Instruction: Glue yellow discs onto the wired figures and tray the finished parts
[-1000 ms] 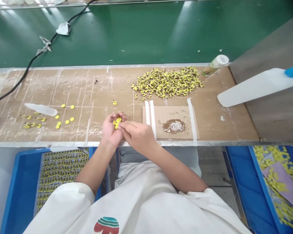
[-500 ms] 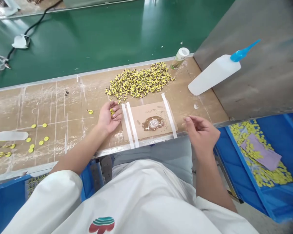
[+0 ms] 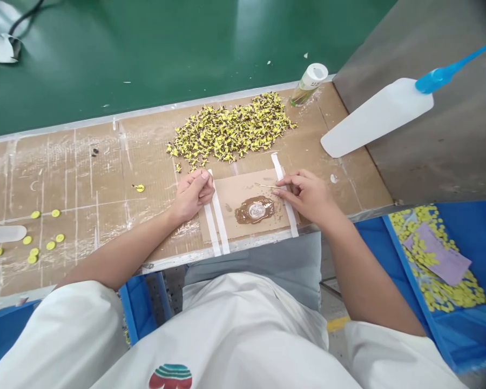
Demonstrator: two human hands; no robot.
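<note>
My left hand (image 3: 192,193) rests closed on the bench beside the left edge of a taped-down cardboard pad (image 3: 247,186); what its curled fingers hold is hidden. My right hand (image 3: 305,195) lies on the pad's right side, its fingers pinched on a thin stick (image 3: 267,186) that points left. A brown glue puddle (image 3: 254,209) sits in the middle of the pad, between my hands. Just beyond the pad lies a heap of small yellow and black pieces (image 3: 230,131).
A white squeeze bottle with a blue nozzle (image 3: 383,112) leans at the right. A small capped bottle (image 3: 310,82) lies behind the heap. Loose yellow discs (image 3: 44,243) dot the left bench. A blue bin (image 3: 461,243) at lower right holds yellow discs.
My right hand has come from the bench's front edge up onto the pad and pinched the stick. My left hand has stayed by the pad. The view has shifted slightly.
</note>
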